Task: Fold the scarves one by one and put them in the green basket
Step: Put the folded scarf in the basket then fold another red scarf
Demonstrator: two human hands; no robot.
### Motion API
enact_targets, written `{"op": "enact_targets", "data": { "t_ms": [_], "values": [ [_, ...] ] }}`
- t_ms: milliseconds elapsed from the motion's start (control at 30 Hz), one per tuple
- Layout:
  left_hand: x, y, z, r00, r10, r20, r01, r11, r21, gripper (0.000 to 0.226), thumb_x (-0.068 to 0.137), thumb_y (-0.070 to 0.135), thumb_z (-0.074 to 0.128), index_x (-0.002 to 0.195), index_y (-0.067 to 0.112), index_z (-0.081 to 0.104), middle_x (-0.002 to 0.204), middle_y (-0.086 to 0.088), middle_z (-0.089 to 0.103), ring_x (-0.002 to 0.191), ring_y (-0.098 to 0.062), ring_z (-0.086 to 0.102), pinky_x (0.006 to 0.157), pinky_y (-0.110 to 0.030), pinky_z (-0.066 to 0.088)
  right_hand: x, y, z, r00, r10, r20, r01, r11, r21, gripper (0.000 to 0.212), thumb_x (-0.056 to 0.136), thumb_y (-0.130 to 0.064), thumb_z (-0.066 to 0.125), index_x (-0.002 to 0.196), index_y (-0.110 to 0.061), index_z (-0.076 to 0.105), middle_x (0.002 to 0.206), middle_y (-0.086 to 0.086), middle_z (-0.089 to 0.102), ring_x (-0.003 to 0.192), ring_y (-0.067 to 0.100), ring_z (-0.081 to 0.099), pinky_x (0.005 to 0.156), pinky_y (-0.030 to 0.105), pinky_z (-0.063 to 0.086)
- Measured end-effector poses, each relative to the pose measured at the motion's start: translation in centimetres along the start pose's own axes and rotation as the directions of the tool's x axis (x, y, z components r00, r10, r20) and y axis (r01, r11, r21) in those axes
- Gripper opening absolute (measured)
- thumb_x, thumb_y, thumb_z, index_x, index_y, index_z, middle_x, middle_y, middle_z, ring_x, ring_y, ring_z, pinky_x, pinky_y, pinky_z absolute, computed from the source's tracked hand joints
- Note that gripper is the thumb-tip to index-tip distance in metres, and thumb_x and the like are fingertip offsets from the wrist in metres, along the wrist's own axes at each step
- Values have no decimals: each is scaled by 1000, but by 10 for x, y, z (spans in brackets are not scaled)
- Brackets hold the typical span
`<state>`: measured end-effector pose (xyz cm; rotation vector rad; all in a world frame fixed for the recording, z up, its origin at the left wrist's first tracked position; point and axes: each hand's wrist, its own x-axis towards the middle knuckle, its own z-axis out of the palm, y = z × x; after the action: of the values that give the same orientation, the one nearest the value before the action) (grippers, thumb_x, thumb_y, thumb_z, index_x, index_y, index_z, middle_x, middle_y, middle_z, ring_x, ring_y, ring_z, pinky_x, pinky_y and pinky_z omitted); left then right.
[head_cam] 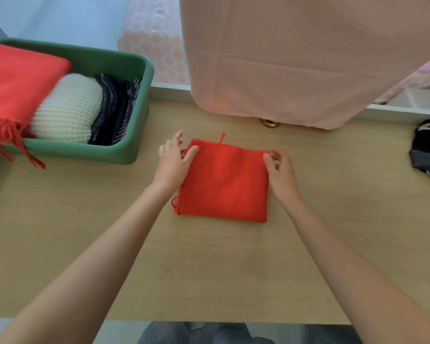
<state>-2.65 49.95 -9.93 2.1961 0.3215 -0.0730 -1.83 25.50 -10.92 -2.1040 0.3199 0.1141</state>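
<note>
A folded square red knit scarf (224, 182) lies flat on the light wooden table (209, 269), to the right of the green rectangular plastic basket (139, 70) and nearer the person than it, well apart from its wall. The left hand (174, 162) rests at the scarf's edge on the basket side, thumb laid on the cloth's far corner, the other fingers spread apart and lifted. The right hand (281, 172) is at the scarf's corner farthest from the basket, fingers loosely curled with the tips touching the edge; whether they pinch the cloth cannot be told. Inside the basket sit an orange-red fringed scarf (18, 78) with tassels hanging over the near rim, a cream ribbed knit scarf (67, 110) beside it, and a dark navy patterned scarf (114, 112) against the right wall. Far right of the basket a black-and-white striped scarf (427, 150) lies crumpled.
</note>
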Motion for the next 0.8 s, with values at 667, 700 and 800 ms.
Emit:
{"op": "enact_targets", "data": {
  "t_ms": [667, 700, 800],
  "values": [
    [-86, -8, -2, 876, -442, 192, 476, 733, -486, 13, 90, 8, 56, 92, 21, 56, 90, -1, 62, 79, -15, 56, 72, -31, 45, -33, -10, 40, 1000, -18, -7, 15, 974, -225, 31, 96, -17, 52, 125, -7, 55, 124, 9, 57, 111, 27, 55, 89, 33, 41],
    [-91, -4, -13, 877, -446, 178, 468, 711, -526, 15, 90, 7, 56, 89, 22, 56, 87, 0, 61, 75, -14, 55, 72, -31, 46, -28, -26, 40, 998, -69, 10, 70, 970, -234, 30, 95, -18, 52, 124, -7, 56, 122, 9, 57, 110, 27, 55, 88, 34, 41],
    [-96, 11, -52, 894, -436, 104, 393, 652, -648, 16, 90, 3, 56, 93, 19, 57, 84, 2, 60, 68, -7, 56, 65, -27, 53, -12, -90, 47, 963, -254, 88, 267, 943, -197, 25, 94, -18, 55, 117, -10, 59, 115, 7, 61, 106, 24, 55, 86, 35, 41]
  ]
}}
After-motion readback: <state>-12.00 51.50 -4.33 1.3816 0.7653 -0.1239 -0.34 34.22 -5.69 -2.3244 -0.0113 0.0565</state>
